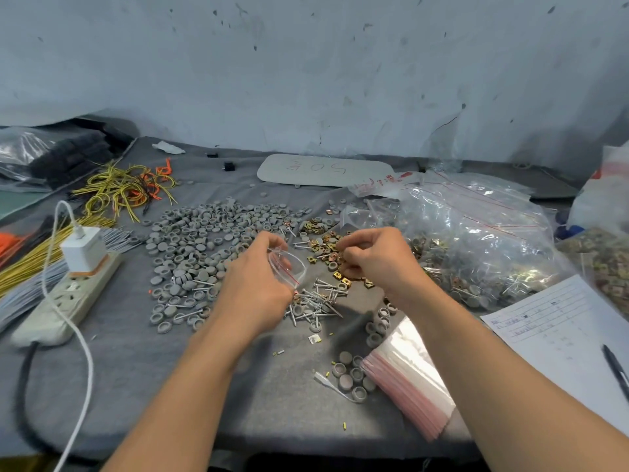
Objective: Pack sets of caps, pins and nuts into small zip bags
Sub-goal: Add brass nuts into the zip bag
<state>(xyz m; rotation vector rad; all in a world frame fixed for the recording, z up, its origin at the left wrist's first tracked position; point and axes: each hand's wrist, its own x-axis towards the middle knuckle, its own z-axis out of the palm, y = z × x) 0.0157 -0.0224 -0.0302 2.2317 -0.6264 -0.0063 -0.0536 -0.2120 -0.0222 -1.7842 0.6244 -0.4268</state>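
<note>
My left hand [253,277] grips a small clear zip bag [288,264] with a red seal line, its mouth held open toward the right. My right hand [372,258] hovers over the gold square nuts [326,245], fingers curled and pinching among them; what it holds is hidden. A wide spread of grey round caps [197,247] covers the grey cloth to the left. Silver pins [318,301] lie in a heap just below both hands. A stack of empty zip bags [408,379] with pink edges rests at the lower right.
A big clear bag of packed sets [476,240] fills the right side. A power strip [64,294] with a white charger [83,248] and cable lies at left, beside yellow wires [122,189]. A paper sheet [571,335] and pen [616,369] sit at right.
</note>
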